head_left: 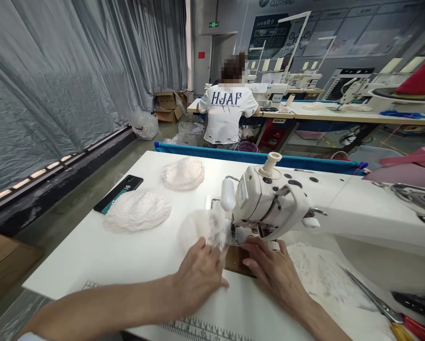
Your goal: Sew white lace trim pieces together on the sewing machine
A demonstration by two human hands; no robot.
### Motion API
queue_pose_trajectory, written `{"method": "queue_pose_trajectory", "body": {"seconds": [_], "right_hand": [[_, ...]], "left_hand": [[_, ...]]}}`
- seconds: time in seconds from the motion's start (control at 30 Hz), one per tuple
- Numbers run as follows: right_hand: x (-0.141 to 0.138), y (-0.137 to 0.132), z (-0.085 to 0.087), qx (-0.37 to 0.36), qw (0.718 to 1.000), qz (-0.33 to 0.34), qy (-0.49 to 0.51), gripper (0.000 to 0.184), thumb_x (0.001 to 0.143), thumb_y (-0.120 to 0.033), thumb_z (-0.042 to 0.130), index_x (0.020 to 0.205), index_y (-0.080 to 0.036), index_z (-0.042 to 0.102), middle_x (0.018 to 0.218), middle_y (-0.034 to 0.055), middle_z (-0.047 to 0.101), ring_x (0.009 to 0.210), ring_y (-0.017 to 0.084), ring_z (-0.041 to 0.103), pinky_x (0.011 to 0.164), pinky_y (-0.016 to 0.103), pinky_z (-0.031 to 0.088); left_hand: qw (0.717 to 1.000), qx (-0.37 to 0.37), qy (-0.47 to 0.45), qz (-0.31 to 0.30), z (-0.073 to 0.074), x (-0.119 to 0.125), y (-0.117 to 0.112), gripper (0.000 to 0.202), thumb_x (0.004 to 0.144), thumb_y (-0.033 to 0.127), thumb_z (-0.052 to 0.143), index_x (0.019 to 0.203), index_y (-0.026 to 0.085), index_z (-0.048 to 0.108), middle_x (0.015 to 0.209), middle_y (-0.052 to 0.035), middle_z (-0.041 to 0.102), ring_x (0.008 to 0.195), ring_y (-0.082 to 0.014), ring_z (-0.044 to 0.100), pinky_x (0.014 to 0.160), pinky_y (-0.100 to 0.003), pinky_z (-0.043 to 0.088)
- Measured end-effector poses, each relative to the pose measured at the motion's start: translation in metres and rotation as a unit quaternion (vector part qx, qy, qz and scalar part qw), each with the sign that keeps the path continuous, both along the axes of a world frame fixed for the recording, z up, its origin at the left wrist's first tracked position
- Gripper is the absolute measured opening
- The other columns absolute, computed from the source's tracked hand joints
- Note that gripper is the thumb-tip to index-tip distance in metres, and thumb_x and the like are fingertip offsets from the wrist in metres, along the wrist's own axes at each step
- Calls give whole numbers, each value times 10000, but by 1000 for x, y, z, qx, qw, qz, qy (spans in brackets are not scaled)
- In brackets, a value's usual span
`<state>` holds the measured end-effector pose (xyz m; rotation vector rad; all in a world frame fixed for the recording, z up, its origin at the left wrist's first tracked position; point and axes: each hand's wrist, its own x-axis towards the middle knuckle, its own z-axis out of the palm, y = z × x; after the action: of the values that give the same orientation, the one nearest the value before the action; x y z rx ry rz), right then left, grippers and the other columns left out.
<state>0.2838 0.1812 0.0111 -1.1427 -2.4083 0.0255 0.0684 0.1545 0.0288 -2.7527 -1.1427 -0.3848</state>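
A sheer white lace piece (198, 227) lies beside the needle of the white sewing machine (269, 203), its edge wrinkled near the presser foot (235, 233). My left hand (202, 272) is closed on its near edge, fingers curled down. Just right of the needle, my right hand (274, 265) rests on the machine bed with thumb and fingers apart; its fingertips reach under the machine head and are partly hidden. Between the hands shows a brown plate (239, 260). More white lace fabric (322, 274) is heaped right of my right hand.
Two lace piles (137, 210) (184, 174) and a dark phone (118, 193) lie on the left of the white table (127, 255). Scissors (372, 296) with red and yellow handles sit at right. Printed rulers (205, 329) mark the front. A co-worker (228, 113) sits ahead.
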Motion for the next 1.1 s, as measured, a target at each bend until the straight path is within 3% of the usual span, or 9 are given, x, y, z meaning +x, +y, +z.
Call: {"method": "queue_pose_trajectory", "body": {"seconds": [0.13,0.23,0.33,0.43,0.57,0.63,0.77,0.83,1.1], "right_hand": [[-11,-11,1,-73,997,6,35,332,956,-432,318,1016,-193,540,1030,102,603,793,216,580,672,365,415],[-29,-19,-2,-81,995,0,56,358,889,-512,434,1015,-189,520,1042,115,565,859,250,552,692,387,434],[-52,-21,-8,-104,988,-50,103,369,815,-494,544,1006,-182,497,1046,124,541,916,287,515,743,438,420],[-65,-17,-10,-149,972,-89,157,248,804,-414,535,864,-180,479,960,120,531,886,292,490,743,457,397],[-60,-19,6,-222,960,2,168,241,858,-375,463,698,-196,441,711,21,516,650,170,484,601,305,411],[-51,-29,20,-330,923,82,179,268,869,-406,479,709,-191,463,640,-19,488,571,124,454,525,239,383],[-34,-59,39,-578,761,167,243,294,843,-447,558,798,-160,514,668,-21,461,603,108,436,533,219,347],[-28,-75,42,-604,736,161,259,300,831,-436,585,785,-144,532,669,-16,465,610,107,428,543,223,336],[-4,-128,42,-664,679,154,273,279,838,-408,581,755,-142,566,669,-15,473,595,99,400,539,224,315]], "left_hand": [[991,-103,-82,-20,15,-17,-20,280,902,313,498,699,147,595,629,17,560,578,-106,486,652,-269,333],[977,-154,-108,101,23,-26,9,128,877,228,535,952,154,608,922,-40,601,867,-166,528,748,-291,347],[937,-289,-96,173,25,-26,42,404,715,335,709,1047,162,558,1003,-63,557,902,-225,501,707,-292,359],[899,-379,-110,189,26,-25,48,357,697,373,697,953,163,566,783,-7,554,743,-192,506,587,-245,327],[865,-443,-187,146,36,-37,16,318,726,463,634,728,150,577,720,7,526,662,-144,487,540,-223,313],[817,-501,-265,109,45,-45,-6,331,687,459,674,760,146,594,829,-11,544,726,-146,504,584,-222,355],[647,-664,-369,68,53,-47,-42,374,643,388,742,875,132,600,812,-24,578,738,-153,544,654,-252,426],[579,-697,-415,77,49,-42,-55,395,626,355,765,889,116,594,786,-29,585,716,-146,552,667,-263,444],[510,-747,-422,65,22,-22,-101,327,613,348,781,723,101,598,668,-3,566,606,-89,497,577,-197,399]]}}
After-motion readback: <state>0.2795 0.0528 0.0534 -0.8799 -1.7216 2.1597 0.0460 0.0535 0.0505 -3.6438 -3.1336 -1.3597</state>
